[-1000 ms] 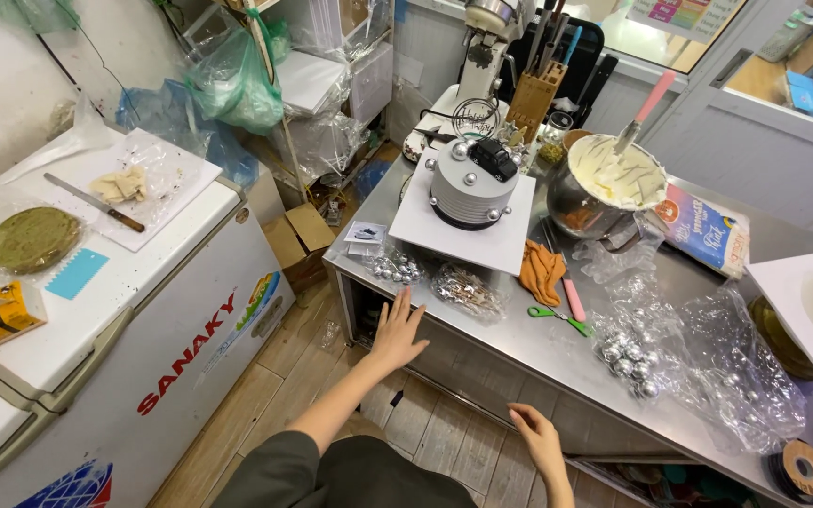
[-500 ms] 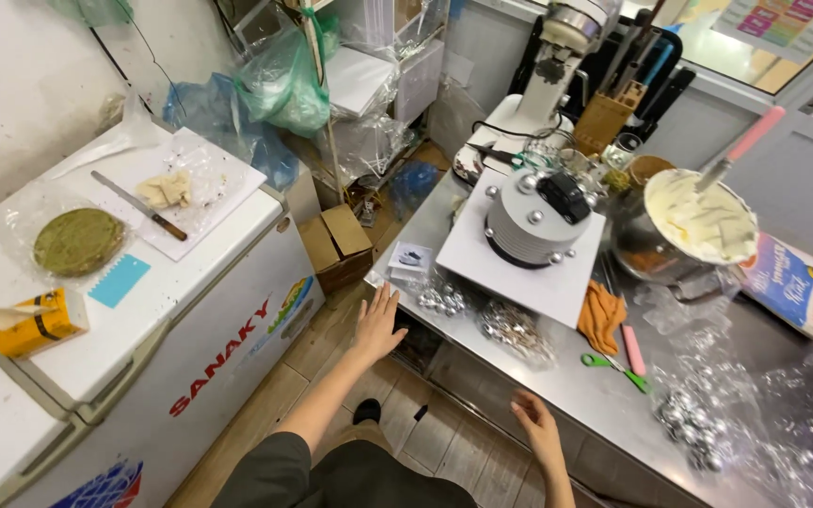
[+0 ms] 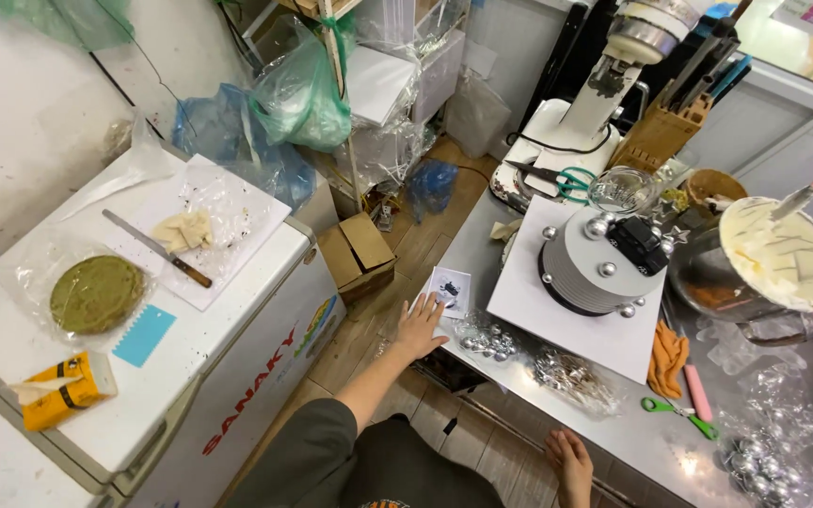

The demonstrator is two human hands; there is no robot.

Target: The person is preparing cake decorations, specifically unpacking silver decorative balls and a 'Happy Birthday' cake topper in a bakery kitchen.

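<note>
My left hand lies flat with its fingers spread on the near left corner of the steel table, touching a small clear packet with a dark print. Just right of it sit bags of silver balls. My right hand rests on the table's front edge, empty, fingers loosely curled. Behind both stands a grey ribbed cake with silver balls and a black topper on a white square board.
A metal bowl of cream with a pink spatula stands at the right, with green scissors and an orange cloth nearby. At the left, a white chest freezer holds a green round cake layer, a knife and a yellow carton. A cardboard box sits on the floor.
The view has swung left and moved closer to the table. My left hand has slid up onto the table corner beside the small packet. My right hand stays at the front edge.
</note>
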